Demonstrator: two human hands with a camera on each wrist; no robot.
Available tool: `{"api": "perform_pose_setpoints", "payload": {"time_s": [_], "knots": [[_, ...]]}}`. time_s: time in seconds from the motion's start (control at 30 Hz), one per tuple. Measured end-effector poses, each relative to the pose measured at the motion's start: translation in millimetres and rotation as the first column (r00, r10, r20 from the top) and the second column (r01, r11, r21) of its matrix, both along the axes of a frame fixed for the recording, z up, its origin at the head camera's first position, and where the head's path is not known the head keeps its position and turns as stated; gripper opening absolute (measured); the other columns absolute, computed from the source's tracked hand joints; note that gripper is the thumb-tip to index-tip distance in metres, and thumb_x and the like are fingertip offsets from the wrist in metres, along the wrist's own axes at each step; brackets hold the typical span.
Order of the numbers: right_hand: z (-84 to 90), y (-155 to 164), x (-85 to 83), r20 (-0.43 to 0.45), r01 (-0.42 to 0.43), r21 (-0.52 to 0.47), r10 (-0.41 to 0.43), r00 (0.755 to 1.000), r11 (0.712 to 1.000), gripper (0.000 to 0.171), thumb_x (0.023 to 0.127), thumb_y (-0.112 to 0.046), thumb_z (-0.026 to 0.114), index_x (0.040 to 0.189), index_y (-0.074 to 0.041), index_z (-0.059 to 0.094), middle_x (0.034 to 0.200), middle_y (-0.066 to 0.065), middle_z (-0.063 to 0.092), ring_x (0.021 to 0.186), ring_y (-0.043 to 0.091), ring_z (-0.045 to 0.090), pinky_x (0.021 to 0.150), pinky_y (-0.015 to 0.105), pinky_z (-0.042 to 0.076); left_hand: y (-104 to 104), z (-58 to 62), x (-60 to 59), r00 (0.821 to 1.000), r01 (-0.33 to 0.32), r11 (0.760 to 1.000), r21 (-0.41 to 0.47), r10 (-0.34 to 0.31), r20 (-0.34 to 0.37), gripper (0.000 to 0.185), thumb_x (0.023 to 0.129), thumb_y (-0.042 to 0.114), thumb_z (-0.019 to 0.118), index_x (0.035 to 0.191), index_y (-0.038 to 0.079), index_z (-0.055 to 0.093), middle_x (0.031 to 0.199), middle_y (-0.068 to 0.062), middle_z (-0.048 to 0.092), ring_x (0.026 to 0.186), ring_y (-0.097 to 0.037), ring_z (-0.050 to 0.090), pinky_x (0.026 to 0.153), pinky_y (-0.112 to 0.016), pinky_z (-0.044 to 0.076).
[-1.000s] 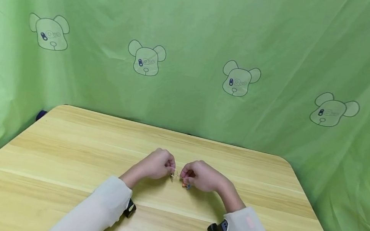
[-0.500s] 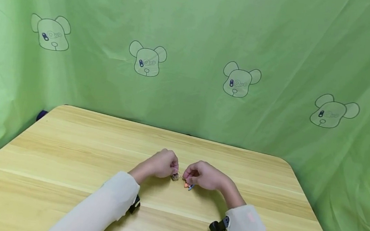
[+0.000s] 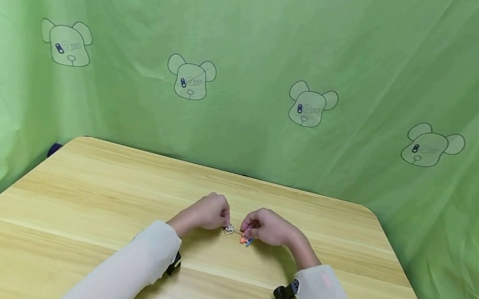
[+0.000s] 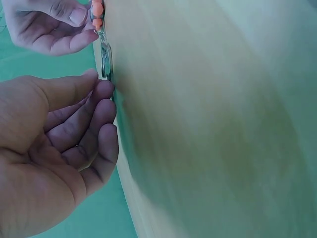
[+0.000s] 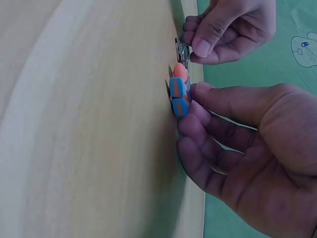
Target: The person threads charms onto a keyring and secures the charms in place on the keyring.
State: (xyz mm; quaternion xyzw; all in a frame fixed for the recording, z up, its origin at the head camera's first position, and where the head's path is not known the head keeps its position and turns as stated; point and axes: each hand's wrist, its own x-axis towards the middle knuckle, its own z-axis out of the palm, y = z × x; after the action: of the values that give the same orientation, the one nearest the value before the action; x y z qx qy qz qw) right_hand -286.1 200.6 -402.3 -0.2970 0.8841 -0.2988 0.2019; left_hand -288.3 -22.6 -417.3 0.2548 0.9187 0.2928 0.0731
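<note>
A small keychain lies stretched between the two hands in the head view, with a silvery metal end (image 3: 229, 229) on the left and an orange-and-blue charm (image 3: 244, 240) on the right. My left hand (image 3: 208, 211) pinches the metal end between thumb and index finger; the left wrist view shows a slim metal clasp (image 4: 106, 60) rising from those fingertips. With thumb and fingers, my right hand (image 3: 269, 227) pinches the charm. Blue pieces with orange stripes (image 5: 178, 95) show beside its fingertips in the right wrist view. Fingers hide part of both ends.
A wood-grain table (image 3: 104, 188) lies under both hands, low and close. Behind it hangs a green curtain (image 3: 242, 130) printed with bear heads. A black wrist camera (image 3: 283, 294) sits under the right cuff, another black camera (image 3: 173, 264) under the left.
The left hand has moved slightly right, the right hand a little right as well. The keychain's metal end has turned flat and more visible, and its chain now looks straighter between the hands.
</note>
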Motion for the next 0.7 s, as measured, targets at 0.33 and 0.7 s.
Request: {"api": "perform_pose_setpoints", "payload": {"time_s": [0.33,0.7], "knots": [[1.2,3,0.4,-0.079,0.025,0.039,-0.021,0.997,0.999,0.007,0.097,-0.003,0.065,0.100,-0.004,0.072,0.089,-0.001,0.069,0.081,0.012,0.059,0.076,0.029,0.052,-12,2.6,3.9,0.999,-0.032,0.999,0.024,0.033,-0.004,0.014,0.095,0.013,0.074,0.081,0.011,0.075,0.069,0.005,0.062,0.061,-0.010,0.053,0.058,-0.024,0.046],[4.8,-13,8.9,-0.435,0.216,-0.041,-0.212,0.875,0.975,0.018,0.102,-0.012,0.062,0.111,0.001,0.070,0.101,0.007,0.069,0.095,0.021,0.064,0.086,0.042,0.055,-22,4.9,12.7,0.977,-0.138,0.990,0.011,0.138,-0.163,0.019,0.099,0.019,0.067,0.110,0.005,0.074,0.100,-0.006,0.071,0.092,-0.022,0.066,0.083,-0.039,0.056]]}}
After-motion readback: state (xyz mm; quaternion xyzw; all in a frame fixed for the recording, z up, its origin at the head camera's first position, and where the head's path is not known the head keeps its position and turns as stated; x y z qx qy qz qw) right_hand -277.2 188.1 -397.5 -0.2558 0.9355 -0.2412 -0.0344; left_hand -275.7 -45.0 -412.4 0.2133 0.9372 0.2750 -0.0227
